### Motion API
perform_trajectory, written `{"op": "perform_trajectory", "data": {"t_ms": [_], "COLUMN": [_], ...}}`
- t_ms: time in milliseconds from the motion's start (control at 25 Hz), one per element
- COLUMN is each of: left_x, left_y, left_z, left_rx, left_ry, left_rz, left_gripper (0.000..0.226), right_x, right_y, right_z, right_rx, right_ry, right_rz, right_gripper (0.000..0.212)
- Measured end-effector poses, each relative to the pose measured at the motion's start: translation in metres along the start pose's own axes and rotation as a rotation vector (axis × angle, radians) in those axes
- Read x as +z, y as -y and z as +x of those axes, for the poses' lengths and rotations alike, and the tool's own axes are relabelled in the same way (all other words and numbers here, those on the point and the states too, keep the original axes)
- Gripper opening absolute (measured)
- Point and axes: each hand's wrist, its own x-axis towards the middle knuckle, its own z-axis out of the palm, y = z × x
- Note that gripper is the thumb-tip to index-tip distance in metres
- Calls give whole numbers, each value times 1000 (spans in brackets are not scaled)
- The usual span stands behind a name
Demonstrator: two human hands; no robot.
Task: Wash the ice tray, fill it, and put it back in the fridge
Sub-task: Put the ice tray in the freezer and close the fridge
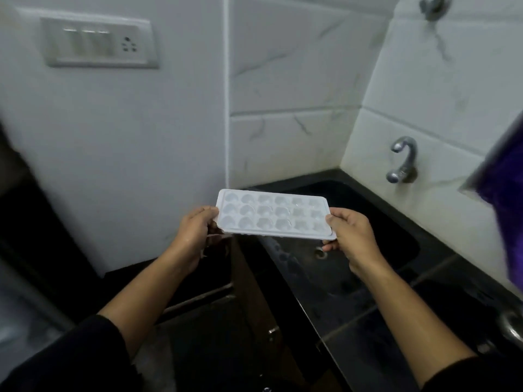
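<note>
While both hands hold it level, a white ice tray sits at the middle of the frame, just above the left edge of a black sink. The left hand pinches the tray's left short end, thumb on top and fingers beneath. The right hand takes the right end the same way, so each grip is clamped on the tray. At right of centre a metal tap juts from the tiled wall, and no water can be seen running. A dark table runs along the lower right. Whether the tray's cups hold water cannot be told. The step in hand looks like the washing, at its very start. The next move calls for carrying the tray rightward under the tap and freeing one hand to turn it on.
</note>
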Motion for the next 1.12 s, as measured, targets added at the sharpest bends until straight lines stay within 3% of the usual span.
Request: {"op": "perform_trajectory", "data": {"t_ms": [280,520,760,1120], "left_x": [-69,-120,-190,-325], "left_y": [14,28,43,66], "left_z": [-39,-116,-219,-380], "left_rx": [16,60,67,87], "left_ry": [-400,-741,-1062,-1399], "left_rz": [-137,-232,-298,-334], "left_gripper": [22,22,22,24], "right_x": [85,170,259,397], "right_y": [25,42,56,69], "right_z": [38,15,-78,-276], "right_rx": [-107,-160,-201,-236], "right_ry": [420,774,1106,1469], "right_rz": [0,-27,-15,-33], "right_gripper": [18,18,18,21]}}
